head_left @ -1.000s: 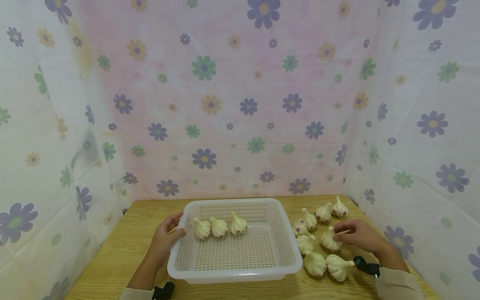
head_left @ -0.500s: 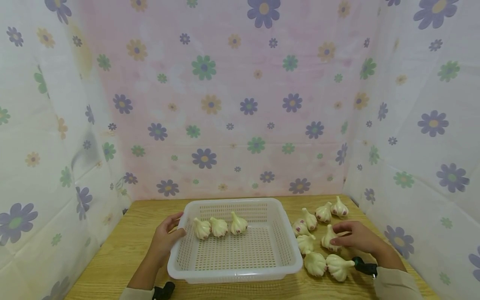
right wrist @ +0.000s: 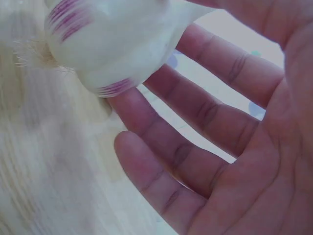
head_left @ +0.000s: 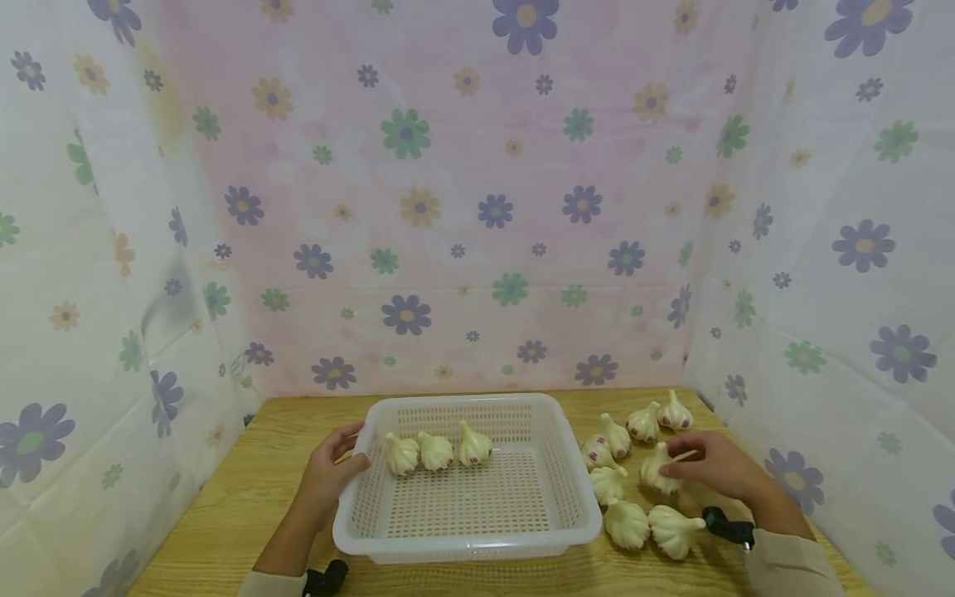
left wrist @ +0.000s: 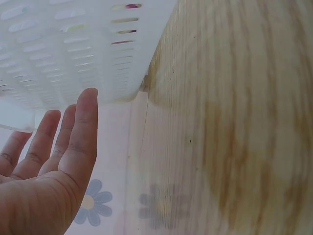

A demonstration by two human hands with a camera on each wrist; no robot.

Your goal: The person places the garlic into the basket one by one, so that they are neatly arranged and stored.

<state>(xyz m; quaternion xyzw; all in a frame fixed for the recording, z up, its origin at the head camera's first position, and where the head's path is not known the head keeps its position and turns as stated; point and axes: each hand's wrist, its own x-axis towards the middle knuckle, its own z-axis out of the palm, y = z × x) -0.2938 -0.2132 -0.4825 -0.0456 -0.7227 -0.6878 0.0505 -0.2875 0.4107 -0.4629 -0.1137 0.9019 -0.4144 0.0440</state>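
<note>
In the head view my left hand [head_left: 332, 471] holds the left rim of a white plastic basket [head_left: 477, 549], its thumb over the rim. In the left wrist view its fingers [left wrist: 80, 129] extend along the outside of the slotted wall. Three garlic bulbs [head_left: 436, 452] lie in a row at the back left inside the basket. To the basket's right, my right hand [head_left: 712, 468] pinches another garlic bulb [head_left: 656, 471], stem up. The right wrist view shows that bulb [right wrist: 117, 44] with purple streaks and roots above the wooden surface; my lower fingers stay loosely extended.
Several loose garlic bulbs [head_left: 627, 526] lie on the wooden table [head_left: 224, 497] in a curve along the basket's right side. Flower-patterned curtains [head_left: 477, 249] enclose the table at the back and both sides. A black wrist mount [head_left: 727, 528] sits close to the nearest bulbs.
The garlic bulb in my right hand has shifted and tilted slightly, rising a little in the head view. My left hand and the basket stay where they were.
</note>
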